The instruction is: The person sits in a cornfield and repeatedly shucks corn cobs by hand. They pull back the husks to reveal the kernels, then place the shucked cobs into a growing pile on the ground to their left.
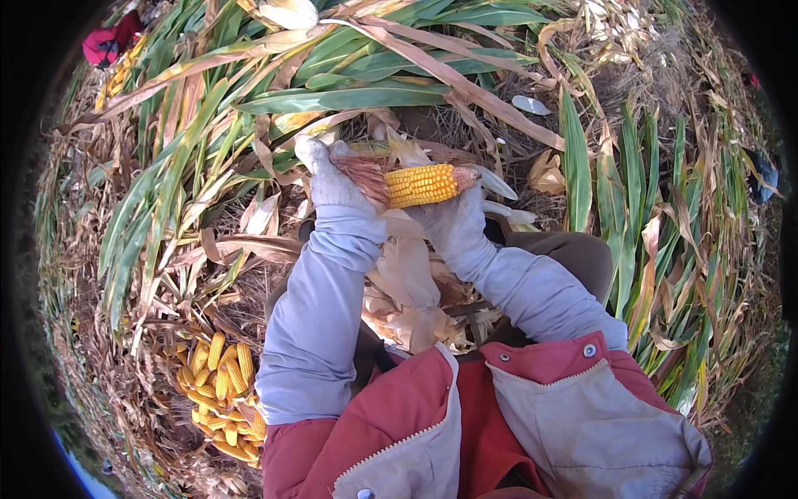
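A yellow ear of corn (424, 186) lies across between my two gloved hands, its pinkish tip to the right. My left hand (336, 178), in a pale knit glove, is closed around brown corn silk and husk at the left end of the ear. Beneath the ear's right end is my right hand (452, 221), also gloved, holding it near the tip; its fingers are partly hidden. Pale peeled husks (408, 274) hang and lie below the ear, between my knees.
Husked ears in a pile (224, 399) lie at the lower left. Cut corn stalks with green leaves (349, 96) spread ahead, and more stalks (629, 181) lie to the right. At the upper left, a red item (109, 43) is near another row of yellow ears (121, 75).
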The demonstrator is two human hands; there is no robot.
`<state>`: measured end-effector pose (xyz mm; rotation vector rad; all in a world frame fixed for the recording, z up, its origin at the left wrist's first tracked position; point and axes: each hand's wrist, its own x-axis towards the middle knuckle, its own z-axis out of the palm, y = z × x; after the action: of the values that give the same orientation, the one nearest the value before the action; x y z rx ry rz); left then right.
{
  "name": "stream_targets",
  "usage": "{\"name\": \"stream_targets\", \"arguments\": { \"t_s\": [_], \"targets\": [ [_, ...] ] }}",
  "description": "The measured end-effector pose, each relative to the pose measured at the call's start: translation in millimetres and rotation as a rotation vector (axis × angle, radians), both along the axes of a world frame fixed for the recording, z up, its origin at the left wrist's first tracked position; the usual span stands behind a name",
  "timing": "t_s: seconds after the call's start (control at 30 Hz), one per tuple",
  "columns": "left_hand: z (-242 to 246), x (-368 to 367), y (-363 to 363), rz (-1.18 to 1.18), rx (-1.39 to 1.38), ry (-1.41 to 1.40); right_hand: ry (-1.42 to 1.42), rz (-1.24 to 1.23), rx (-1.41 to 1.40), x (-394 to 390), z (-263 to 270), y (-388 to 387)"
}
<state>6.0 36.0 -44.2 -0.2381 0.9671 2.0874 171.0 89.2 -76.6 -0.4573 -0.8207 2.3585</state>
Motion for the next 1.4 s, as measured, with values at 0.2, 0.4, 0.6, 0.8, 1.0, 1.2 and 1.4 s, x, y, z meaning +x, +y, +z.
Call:
{"name": "stream_targets", "arguments": {
  "t_s": [0.2,0.4,0.6,0.8,1.0,1.2,1.4],
  "targets": [
    [16.5,-2.2,-7.6,-0.065,0.017,-0.023,0.168,-0.025,-0.442,1.8,27.6,9.6],
    [6.3,40.7,-3.0,-0.080,0.215,-0.044,-0.019,-0.058,-0.387,-3.0,11.5,10.4],
    [20.5,-32.6,-31.6,0.059,0.002,0.107,-0.011,-0.401,-0.390,18.5,1.9,91.0],
    [-13.4,-48.7,-42.5,0.213,-0.256,0.297,0.057,-0.526,-0.153,29.7,39.1,104.8],
    [7.9,-40.3,-35.9,0.188,-0.484,1.072,-0.085,-0.562,0.153,26.3,26.5,99.7],
    [40.7,59.2,-0.8,-0.301,-0.374,1.900,-0.155,-0.437,0.177,18.8,38.0,66.5],
    [-3.2,75.1,12.8,-0.746,-0.305,1.238,-0.149,-0.347,0.204,21.9,55.6,61.2]
  ]
}}
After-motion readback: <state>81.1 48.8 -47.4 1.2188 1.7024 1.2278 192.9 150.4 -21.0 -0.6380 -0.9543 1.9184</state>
